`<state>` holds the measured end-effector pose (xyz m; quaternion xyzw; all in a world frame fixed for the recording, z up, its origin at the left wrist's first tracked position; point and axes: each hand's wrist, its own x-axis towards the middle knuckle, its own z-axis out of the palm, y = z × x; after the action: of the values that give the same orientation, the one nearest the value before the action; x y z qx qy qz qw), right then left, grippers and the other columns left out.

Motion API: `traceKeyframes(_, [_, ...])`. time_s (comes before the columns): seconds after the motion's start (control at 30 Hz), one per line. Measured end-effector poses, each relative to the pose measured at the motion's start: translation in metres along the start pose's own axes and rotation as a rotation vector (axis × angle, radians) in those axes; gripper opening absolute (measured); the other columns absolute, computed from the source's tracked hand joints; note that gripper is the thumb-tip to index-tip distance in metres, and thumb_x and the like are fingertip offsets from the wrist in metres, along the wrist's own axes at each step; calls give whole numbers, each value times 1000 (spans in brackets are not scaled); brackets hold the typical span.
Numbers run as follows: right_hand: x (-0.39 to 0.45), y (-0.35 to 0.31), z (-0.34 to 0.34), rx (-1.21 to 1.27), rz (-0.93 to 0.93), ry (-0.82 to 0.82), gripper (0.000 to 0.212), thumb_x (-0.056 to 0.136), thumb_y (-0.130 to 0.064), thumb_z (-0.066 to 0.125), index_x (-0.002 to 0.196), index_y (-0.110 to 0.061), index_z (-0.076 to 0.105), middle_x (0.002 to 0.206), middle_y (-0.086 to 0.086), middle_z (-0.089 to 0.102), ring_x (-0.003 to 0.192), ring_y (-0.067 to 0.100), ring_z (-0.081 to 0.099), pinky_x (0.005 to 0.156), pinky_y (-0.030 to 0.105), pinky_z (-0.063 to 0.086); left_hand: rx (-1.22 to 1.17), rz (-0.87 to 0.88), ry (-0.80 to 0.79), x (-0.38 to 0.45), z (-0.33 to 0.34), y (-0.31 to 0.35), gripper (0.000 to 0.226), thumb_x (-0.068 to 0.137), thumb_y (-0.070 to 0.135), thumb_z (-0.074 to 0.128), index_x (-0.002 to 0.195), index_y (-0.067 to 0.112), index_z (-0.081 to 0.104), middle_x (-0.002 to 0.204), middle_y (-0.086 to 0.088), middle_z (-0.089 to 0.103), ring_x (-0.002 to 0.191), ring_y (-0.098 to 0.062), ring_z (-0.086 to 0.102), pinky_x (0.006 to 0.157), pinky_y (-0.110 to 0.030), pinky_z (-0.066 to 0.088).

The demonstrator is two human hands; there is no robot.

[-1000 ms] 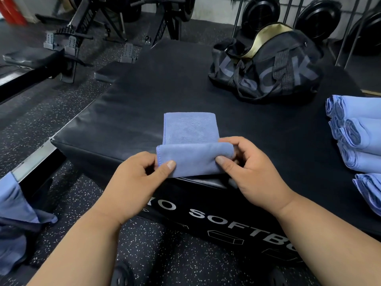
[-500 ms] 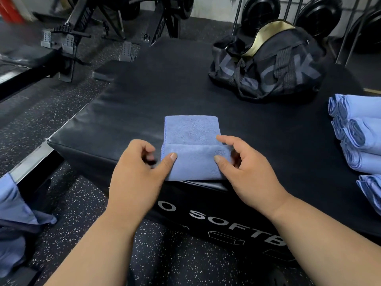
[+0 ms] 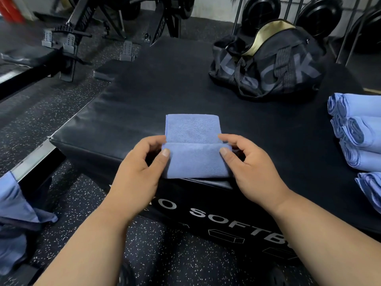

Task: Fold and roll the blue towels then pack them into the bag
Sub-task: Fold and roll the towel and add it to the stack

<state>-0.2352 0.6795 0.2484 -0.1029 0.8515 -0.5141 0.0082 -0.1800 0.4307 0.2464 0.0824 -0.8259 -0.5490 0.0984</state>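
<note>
The towel lay at the near edge of the black padded box, partly rolled; its rolled near part sat between the two hands and its flat part stretched away just beyond the fingertips, its far hem straight and square. The left hand pinched the roll's left end, thumb on top and fingers curled behind it; the right hand pinched the right end in the same way, thumb on the front and fingers over the fold; both were closed lightly on the cloth, not clenched. The roll's lower edge overhung the box's front lip just under the thumbs. Beyond the fingers the box top was bare and dark as far as the bag, which stood well off to the far right, its top gaping with a tan lining showing; to the right of the right hand, apart from it, rolled towels lay stacked at the box's right edge, with more blue cloth below them cut off by the frame. Left of the left hand the box dropped to speckled rubber floor; blue cloth lay at the far left; weight plates and black frames stood behind. The box front read "O SOFTB", cut off; the bag bore large grey letters, only partly legible.
</note>
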Motion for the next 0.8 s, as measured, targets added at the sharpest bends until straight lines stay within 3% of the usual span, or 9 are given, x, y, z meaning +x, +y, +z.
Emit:
traceKeyframes(0.07, [1,-1,-1,37,37,-20,30,103,-35,64,131,-45,64,106,-20,64,99,-1,61,89,11,45,-15,-26,1,1,3,1,27,104,36,62,127,48,57,107,36,66,101,11,62,87,-11,43])
traceKeyframes(0.13, [1,-1,-1,45,44,-32,28,103,-34,64,129,-44,64,94,-17,60,85,-1,58,79,9,43,19,-23,11,2,5,2,27,104,34,61,130,45,57,97,32,64,87,7,60,76,-7,41])
traceKeyframes(0.27, [2,0,-1,67,45,-45,26,103,-29,65,123,-44,64,73,-16,52,68,0,50,70,11,42,-11,-54,29,3,7,-1,24,104,32,61,125,42,63,80,18,60,71,-3,54,71,-27,43])
traceKeyframes(0.37, [1,1,0,48,38,-50,28,101,-28,67,121,-47,64,68,-16,50,65,1,48,67,12,42,48,-57,60,2,9,0,16,103,34,62,116,43,60,74,13,60,61,-7,50,65,-33,44])
traceKeyframes(0.47, [2,1,2,9,19,-41,24,100,-29,69,116,-46,65,68,-12,50,64,3,49,67,16,43,169,-8,129,-1,12,2,20,99,33,66,114,44,58,93,16,64,78,-6,60,74,-32,50])
traceKeyframes(0.57, [1,4,2,-23,-13,6,22,97,-29,72,111,-45,67,72,-12,50,70,6,52,71,21,45,288,178,178,1,7,5,24,95,22,71,111,38,66,113,23,59,106,0,59,91,-20,47])
traceKeyframes(0.63, [-2,4,1,-70,-78,59,24,95,-26,75,109,-45,71,91,-18,54,89,5,59,81,15,45,371,289,94,2,1,2,21,94,19,72,108,35,76,120,24,63,120,2,55,102,-14,40])
traceKeyframes(0.7, [-4,6,0,-143,-170,59,22,97,-27,73,110,-44,76,115,-23,55,113,6,58,97,14,43,386,269,-49,1,-6,0,24,95,29,71,116,41,76,132,28,61,134,1,47,111,-16,34])
traceKeyframes(0.8, [-6,9,-8,-339,-294,-89,30,95,-48,64,123,-45,74,139,-22,53,128,3,47,110,17,35,415,217,-242,0,-19,-5,56,81,46,82,135,49,65,147,36,48,143,2,37,115,-20,28])
